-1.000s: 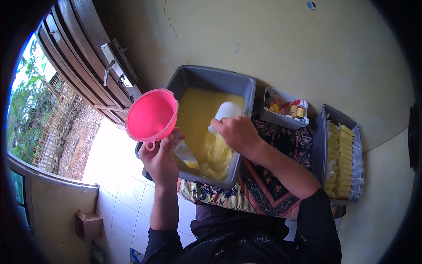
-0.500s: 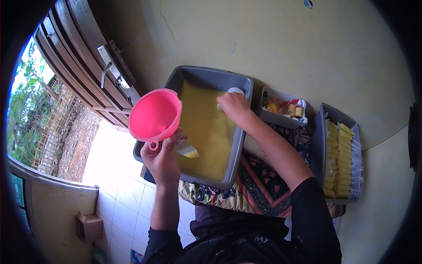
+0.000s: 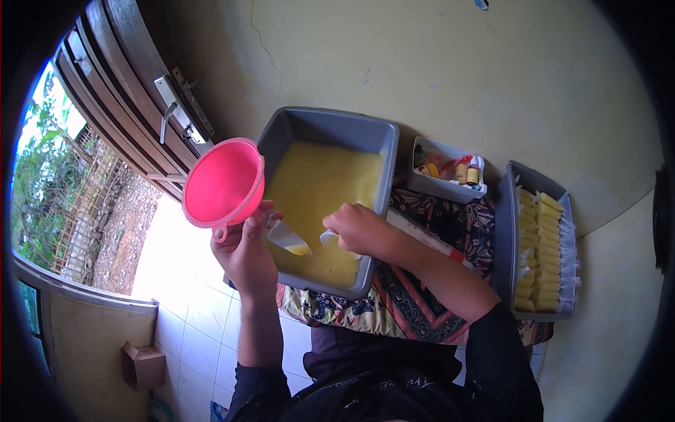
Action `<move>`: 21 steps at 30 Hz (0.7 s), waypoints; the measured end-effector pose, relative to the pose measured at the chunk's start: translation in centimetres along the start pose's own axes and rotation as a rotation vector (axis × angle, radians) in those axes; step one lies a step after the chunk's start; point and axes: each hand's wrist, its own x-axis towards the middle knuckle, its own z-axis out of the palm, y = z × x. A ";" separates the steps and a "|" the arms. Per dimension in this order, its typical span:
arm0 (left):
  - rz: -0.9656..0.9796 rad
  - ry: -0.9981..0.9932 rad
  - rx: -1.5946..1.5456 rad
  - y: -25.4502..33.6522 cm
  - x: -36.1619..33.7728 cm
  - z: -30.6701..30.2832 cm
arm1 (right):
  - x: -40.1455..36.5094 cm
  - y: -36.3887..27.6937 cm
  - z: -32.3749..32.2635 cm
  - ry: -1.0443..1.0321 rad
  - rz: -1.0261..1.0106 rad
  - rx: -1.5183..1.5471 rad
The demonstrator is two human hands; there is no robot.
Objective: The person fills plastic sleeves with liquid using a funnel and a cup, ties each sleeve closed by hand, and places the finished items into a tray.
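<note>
While your left hand (image 3: 246, 259) grips the pink funnel (image 3: 223, 181) and clear bag (image 3: 287, 238), your right hand (image 3: 356, 229) pinches the white cup (image 3: 328, 238), apparently scooping yellow liquid (image 3: 320, 176); a level lift seems needed.

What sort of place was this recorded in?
Probably a room in a home: a wooden door stands open to greenery, the floor is tiled, and patterned cloth lies under the tub.

Door (image 3: 133, 84): brown wood, standing open, metal handle (image 3: 167, 119)
Wall (image 3: 436, 77): dull beige, a thin crack (image 3: 267, 49) running down near the door
Floor (image 3: 204, 334): white tiles
Doorway (image 3: 172, 243): glaring daylight; beyond it plants (image 3: 39, 172), a slatted fence (image 3: 81, 207), stony ground (image 3: 123, 232)
Window (image 3: 29, 306): a sliver at far left
Box (image 3: 143, 367): brown, lower left
Cloth (image 3: 429, 306): patterned, dark with red
</note>
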 end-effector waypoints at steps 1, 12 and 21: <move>0.001 -0.002 0.000 0.1 0.0 -0.1 | -0.2 -0.5 -0.4 -0.048 0.045 0.062; 0.084 -0.109 0.048 0.8 -0.2 -0.1 | -1.8 0.8 -4.7 -0.055 0.489 0.794; 0.006 -0.048 0.041 0.8 -0.8 1.5 | -3.6 1.7 -5.4 0.115 0.539 1.031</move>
